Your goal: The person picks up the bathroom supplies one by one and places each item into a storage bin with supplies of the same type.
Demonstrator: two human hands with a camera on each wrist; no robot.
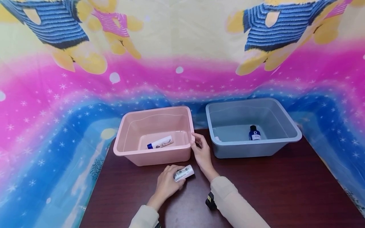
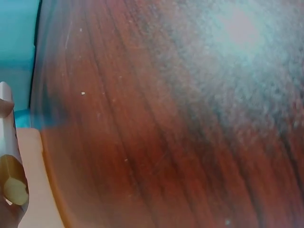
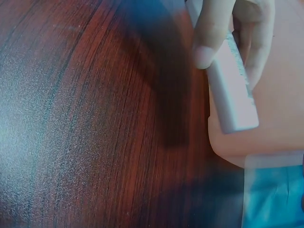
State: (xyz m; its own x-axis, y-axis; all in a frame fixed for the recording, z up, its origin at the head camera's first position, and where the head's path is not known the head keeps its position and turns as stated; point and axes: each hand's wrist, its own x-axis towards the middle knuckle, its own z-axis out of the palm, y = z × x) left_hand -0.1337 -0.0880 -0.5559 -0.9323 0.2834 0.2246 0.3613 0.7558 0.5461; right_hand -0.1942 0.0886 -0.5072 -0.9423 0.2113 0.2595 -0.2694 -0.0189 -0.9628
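My left hand (image 1: 168,182) holds a slim white container (image 1: 183,173) with dark print, just above or on the table in front of the pink bin; whether it touches the wood is hard to tell. The right wrist view shows the thumb and fingers around this white container (image 3: 232,95). With thumb and fingers, my right hand (image 1: 201,153) pinches the right rim of the pink bin (image 1: 159,156) near its front corner. Inside that bin lies a white tube with a blue cap (image 1: 161,143). At the left wrist view's edge, a white piece (image 2: 8,133) and fingers show partly.
Right of the pink bin stands a grey-blue bin (image 1: 251,149) holding a dark blue bottle (image 1: 254,133) and a small, mostly hidden white item (image 1: 217,138). Both bins rest on the dark wood table (image 1: 285,190). A patterned cloth (image 1: 176,82) hangs behind and at the sides.
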